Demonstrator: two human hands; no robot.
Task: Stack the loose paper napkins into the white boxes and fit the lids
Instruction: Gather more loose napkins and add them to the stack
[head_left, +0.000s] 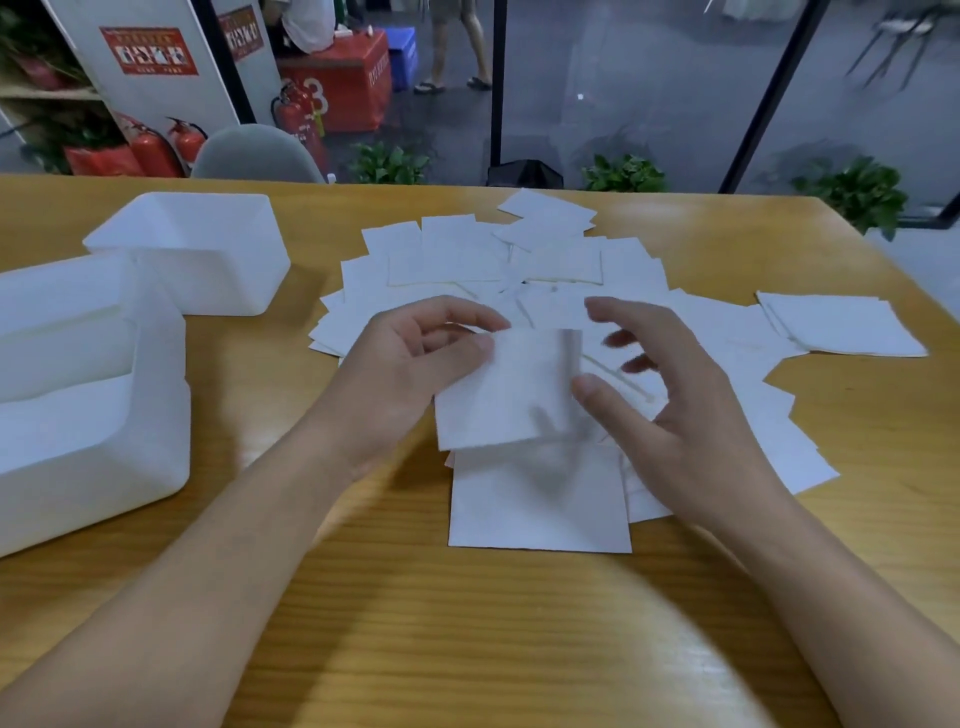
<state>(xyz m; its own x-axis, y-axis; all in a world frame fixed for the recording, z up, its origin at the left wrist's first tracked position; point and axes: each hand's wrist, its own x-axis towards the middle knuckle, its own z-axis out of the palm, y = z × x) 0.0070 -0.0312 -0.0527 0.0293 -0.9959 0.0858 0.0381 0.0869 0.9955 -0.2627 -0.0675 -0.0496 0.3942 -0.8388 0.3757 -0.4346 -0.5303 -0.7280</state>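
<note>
Pinched between thumb and fingers of the left hand (415, 353), a single napkin (511, 389) hangs lifted just above the pile, its left edge caught in the grip. Opposite it the right hand (670, 395) hovers with fingers spread and loosely bent, holding nothing — its thumb tip lies at the napkin's right edge, though whether it touches the paper is unclear. Directly beneath the raised napkin, nearest the person, a small stack of napkins (540, 509) lies on the wooden table (467, 649). Beyond the hands the loose napkins (467, 254) spread in an overlapping fan across the middle of the table, and a separate squared pile (841, 325) lies off to the right, apart from the fan. At the left edge sits a near white box (98, 431) whose contents are not clear — behind it stands a second white box (208, 249), open-topped. Past the table's far edge stand a grey chair back (254, 156), red fire extinguishers (156, 148) and green plants (623, 174).
</note>
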